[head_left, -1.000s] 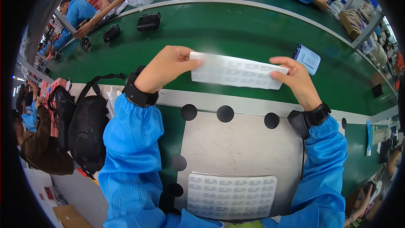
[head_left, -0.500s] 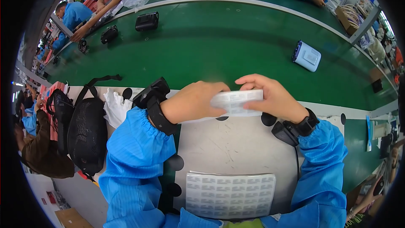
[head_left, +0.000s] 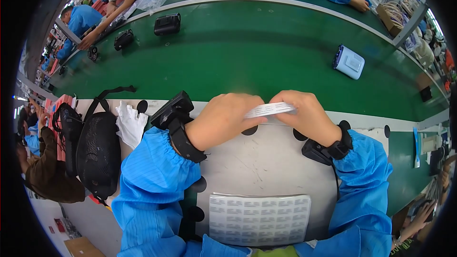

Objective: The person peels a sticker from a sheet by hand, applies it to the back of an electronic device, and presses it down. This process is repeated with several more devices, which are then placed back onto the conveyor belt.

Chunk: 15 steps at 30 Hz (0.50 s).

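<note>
Head view, left grip (head_left: 252,114) and right grip (head_left: 284,108) pinching printed paper (head_left: 270,109), white glove (head_left: 131,123) leftward, blue device (head_left: 351,63) beyond

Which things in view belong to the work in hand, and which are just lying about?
In the work:
- narrow white printed paper, held between left hand and right hand
- probably the white printed rectangular sheet

Apparently lying about:
- black mesh bag
- crumpled white cloth
- light-blue rectangular device

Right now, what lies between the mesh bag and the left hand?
In the head view, a white cloth beside the mesh bag, then the blue sleeve and black wrist strap behind the left hand.
</note>
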Available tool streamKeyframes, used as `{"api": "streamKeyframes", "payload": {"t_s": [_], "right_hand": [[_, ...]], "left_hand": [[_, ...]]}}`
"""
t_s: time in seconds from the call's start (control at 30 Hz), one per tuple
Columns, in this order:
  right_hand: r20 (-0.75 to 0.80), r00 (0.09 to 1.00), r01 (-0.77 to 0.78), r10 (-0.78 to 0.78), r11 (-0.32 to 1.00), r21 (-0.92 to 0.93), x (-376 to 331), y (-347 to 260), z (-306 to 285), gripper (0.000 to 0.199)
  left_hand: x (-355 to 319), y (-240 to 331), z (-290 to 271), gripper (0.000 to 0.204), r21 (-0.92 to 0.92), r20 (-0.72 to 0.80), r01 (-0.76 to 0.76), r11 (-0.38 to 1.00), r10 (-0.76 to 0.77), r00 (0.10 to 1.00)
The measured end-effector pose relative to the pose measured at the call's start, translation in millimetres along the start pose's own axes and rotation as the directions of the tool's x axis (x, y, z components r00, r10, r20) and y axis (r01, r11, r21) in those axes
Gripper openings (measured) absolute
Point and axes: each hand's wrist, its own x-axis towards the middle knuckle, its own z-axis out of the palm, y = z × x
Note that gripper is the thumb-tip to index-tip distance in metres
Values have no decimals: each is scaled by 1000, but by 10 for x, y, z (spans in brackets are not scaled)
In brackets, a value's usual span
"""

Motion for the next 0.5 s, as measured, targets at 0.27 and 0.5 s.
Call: {"api": "streamKeyframes", "payload": {"t_s": [0.27,0.5], "right_hand": [[201,955,-255,220,951,172,20,35,-26,15],[202,957,-236,210,966,111,21,58,5,16]], "left_hand": [[32,-175,3,27,-126,172,-13,992,35,985],[43,-224,109,28,-164,103,-23,986,40,994]]}}
